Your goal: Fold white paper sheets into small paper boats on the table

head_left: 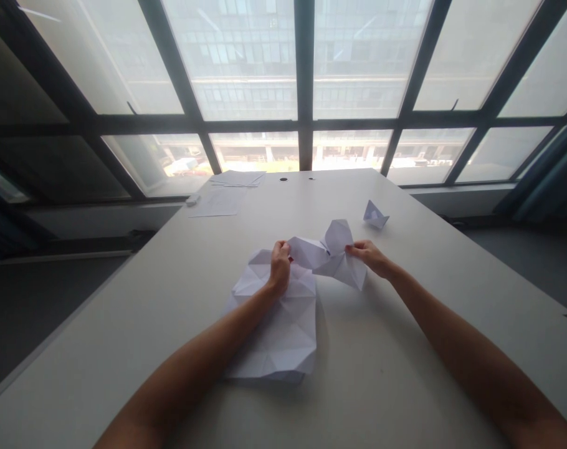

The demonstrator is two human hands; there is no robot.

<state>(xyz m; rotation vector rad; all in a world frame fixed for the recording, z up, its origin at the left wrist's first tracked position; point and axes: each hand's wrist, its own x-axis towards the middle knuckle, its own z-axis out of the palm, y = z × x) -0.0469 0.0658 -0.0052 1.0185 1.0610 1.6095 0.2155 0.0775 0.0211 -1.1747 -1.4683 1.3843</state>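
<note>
Between my two hands is a folded white paper [337, 259], partly opened out, with creased flaps pointing several ways. My left hand [280, 268] is closed on its left end, and a small red spot shows by the fingers. On the right side, my right hand [365, 252] pinches a flap between thumb and fingers. Creased sheets of white paper [283, 337] lie on the table under my left hand and forearm, their surface marked with fold lines. Beyond my right hand stands a small folded paper boat [375, 215].
The long white table [405, 349] reaches toward large windows [260, 62]. Flat paper sheets [218, 202] lie at its far left, beside a small white object [192, 200] I cannot make out. A dark round hole [283, 179] sits near the far edge. Curtains [540, 168] hang at the right.
</note>
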